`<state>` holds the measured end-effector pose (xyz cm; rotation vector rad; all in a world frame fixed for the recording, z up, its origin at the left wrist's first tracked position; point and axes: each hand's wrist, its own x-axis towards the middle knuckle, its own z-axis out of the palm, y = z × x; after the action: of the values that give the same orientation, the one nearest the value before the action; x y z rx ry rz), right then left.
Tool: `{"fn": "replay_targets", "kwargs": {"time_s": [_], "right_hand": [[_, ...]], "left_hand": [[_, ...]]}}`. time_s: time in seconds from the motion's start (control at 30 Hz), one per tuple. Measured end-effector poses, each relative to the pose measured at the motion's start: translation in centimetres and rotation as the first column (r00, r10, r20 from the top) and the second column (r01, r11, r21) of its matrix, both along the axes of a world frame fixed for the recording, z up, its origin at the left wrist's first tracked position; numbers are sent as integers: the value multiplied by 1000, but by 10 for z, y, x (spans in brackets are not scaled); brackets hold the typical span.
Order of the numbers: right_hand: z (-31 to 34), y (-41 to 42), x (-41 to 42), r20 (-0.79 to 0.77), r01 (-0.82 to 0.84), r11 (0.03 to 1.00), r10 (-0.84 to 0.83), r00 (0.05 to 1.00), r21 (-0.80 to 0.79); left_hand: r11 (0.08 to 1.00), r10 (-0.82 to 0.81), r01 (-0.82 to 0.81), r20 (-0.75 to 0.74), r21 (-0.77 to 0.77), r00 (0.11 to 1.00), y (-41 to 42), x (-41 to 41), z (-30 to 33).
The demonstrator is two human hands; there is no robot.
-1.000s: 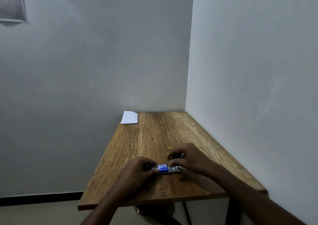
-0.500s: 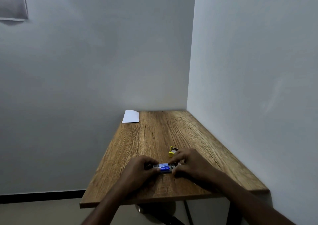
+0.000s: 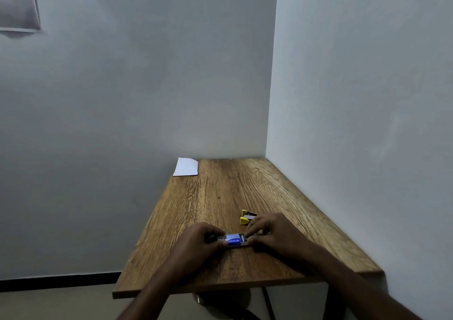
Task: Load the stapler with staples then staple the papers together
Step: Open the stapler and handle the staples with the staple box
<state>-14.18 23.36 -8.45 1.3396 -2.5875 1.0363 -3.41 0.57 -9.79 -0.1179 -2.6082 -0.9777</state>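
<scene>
One staple box held at both ends

One blue staple box (image 3: pixel 233 240) is pinched by the left hand (image 3: pixel 199 242) and right hand (image 3: pixel 272 234), each grip clamped on it; one yellow stapler (image 3: pixel 247 217) and one paper stack (image 3: pixel 186 167) lie on the worktop (image 3: pixel 220 197). The box's writing is unreadable.

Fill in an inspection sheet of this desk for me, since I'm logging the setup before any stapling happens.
Surface: wooden table set in a wall corner.
Job's things: blue staple box near the front edge; yellow stapler just behind it; white papers at the far left corner.
Clutter: nothing seen.
Grippers: left hand and right hand both grip the box ends.
Cables: nothing seen.
Surroundings: grey walls, dark skirting.
</scene>
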Motion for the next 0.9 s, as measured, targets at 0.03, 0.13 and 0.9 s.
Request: {"fn": "replay_targets", "kwargs": {"time_s": [0.03, 0.13, 0.9], "right_hand": [[-1, -1, 0, 0, 3, 1000, -3, 1000, 0], [-2, -2, 0, -5, 8, 1000, -8, 1000, -6], [-4, 24, -3, 100, 72, 994, -64, 993, -77]], "left_hand": [[1000, -2, 2, 2, 0, 1000, 0, 0, 0], [1000, 1, -1, 3, -9, 1000, 0, 1, 1], [997, 22, -24, 35, 75, 999, 0, 4, 2]]}}
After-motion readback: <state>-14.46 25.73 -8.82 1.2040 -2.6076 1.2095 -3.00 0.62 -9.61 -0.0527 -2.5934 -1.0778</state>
